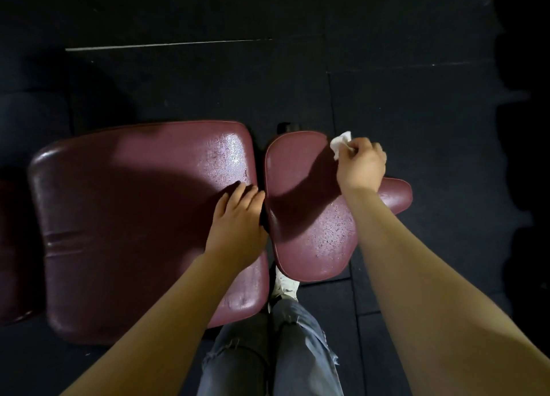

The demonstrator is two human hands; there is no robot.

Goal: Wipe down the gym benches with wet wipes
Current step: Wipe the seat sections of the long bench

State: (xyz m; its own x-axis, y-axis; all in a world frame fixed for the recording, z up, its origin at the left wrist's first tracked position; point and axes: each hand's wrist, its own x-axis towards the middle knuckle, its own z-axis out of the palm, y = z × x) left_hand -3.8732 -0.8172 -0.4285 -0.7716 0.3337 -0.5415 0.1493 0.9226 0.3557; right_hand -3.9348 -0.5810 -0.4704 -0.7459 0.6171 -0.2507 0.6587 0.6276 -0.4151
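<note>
A maroon gym bench lies below me in two padded parts: a large back pad (125, 211) on the left and a smaller seat pad (309, 226) on the right. Both pads glisten with moisture. My right hand (361, 166) grips a crumpled white wet wipe (340, 142) at the far right edge of the seat pad. My left hand (238, 217) rests on the back pad's right edge, its fingers curling into the gap between the two pads.
Black rubber floor mats (416, 104) surround the bench. My legs in grey jeans (268, 351) and a white shoe (284, 285) stand close below the gap. Another maroon pad (12, 246) shows at the left edge. Dark equipment sits at the far right.
</note>
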